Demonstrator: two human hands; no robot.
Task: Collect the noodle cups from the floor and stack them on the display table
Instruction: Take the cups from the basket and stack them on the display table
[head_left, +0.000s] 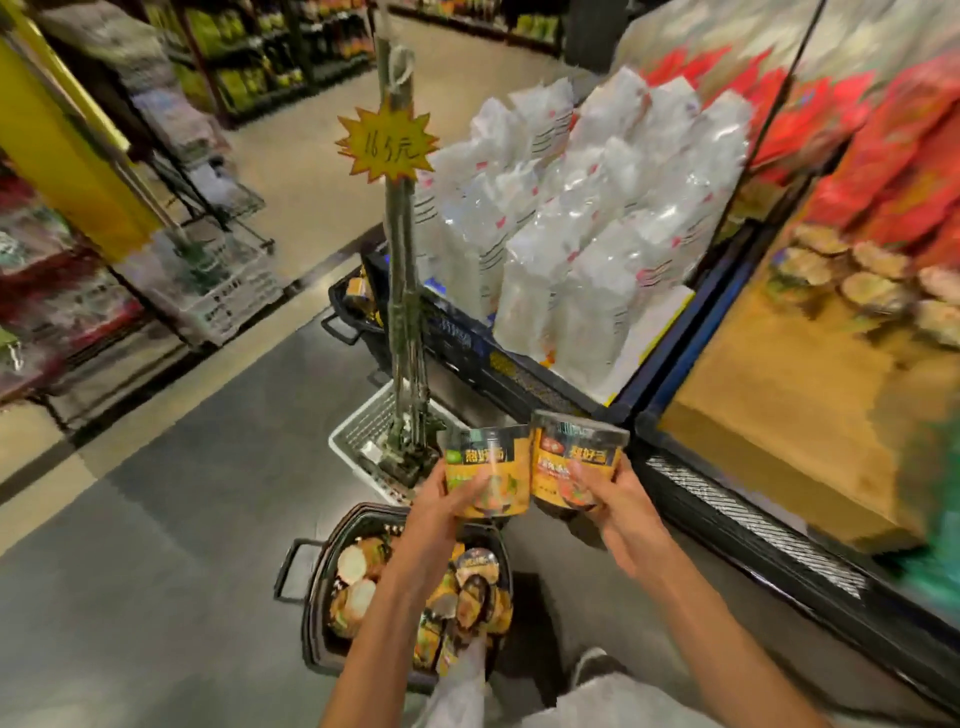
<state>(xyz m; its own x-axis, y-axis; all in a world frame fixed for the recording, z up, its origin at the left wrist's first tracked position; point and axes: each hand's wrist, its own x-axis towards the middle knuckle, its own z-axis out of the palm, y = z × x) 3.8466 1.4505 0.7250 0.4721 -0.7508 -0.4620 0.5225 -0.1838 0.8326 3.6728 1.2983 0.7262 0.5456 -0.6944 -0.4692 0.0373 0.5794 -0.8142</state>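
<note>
I hold two yellow-and-black noodle cups side by side in front of me. My left hand (441, 506) grips the left noodle cup (485, 462) from below. My right hand (615, 501) grips the right noodle cup (574, 457). Under my arms a black basket (311, 587) on the floor holds several more noodle cups (475, 582). The display table (769, 374), with a yellow top and dark blue rim, runs along the right. Several noodle cups (862, 283) lie on it at the far right.
White bagged goods (587, 223) stand on a neighbouring display. A green pole with a yellow price star (387, 140) rises from a white basket (363, 431). A second black basket (353, 306) sits behind it. Shelves line the left aisle. Grey floor spreads to the left.
</note>
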